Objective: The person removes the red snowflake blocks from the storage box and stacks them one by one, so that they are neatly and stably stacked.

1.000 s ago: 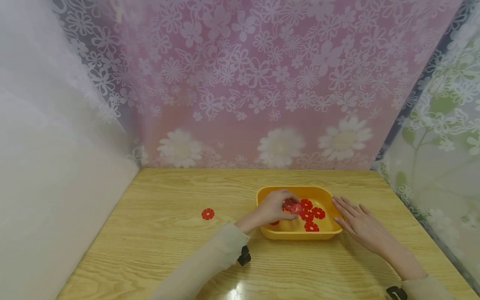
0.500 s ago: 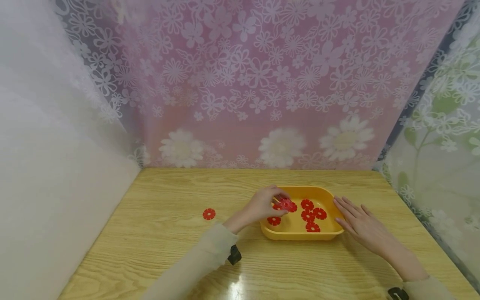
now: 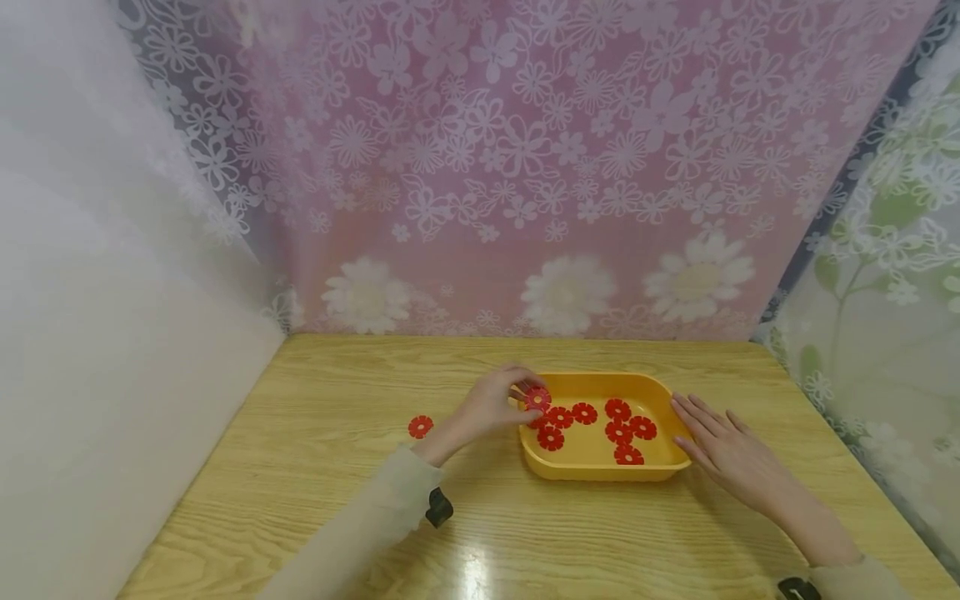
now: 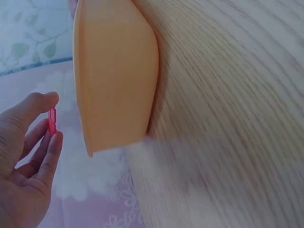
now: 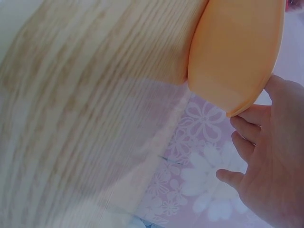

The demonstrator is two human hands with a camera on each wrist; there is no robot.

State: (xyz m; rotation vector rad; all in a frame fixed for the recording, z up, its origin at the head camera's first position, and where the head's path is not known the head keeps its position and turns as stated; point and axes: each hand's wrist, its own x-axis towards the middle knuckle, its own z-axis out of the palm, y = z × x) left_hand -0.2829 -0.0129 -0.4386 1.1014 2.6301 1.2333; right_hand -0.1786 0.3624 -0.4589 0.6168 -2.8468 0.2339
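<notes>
Over the left end of a yellow plastic tub, my left hand pinches a red flower-shaped disc between thumb and fingertips. The left wrist view shows that red disc edge-on, held above the tub's rim. My right hand rests at the tub's right end with its fingers extended, fingertips touching the rim, as the right wrist view also shows. Several more red notched discs lie inside the tub in two groups, left and right. A single red disc lies on the table left of the tub.
The tub stands on a wood-grain table. A pink flower-patterned curtain hangs behind the table's far edge. A pale sheet is on the left and a leaf-patterned one on the right.
My left hand has moved left with the pinched disc, from the tub's middle to its left end. More discs inside now show. My right hand has stayed at the rim.
</notes>
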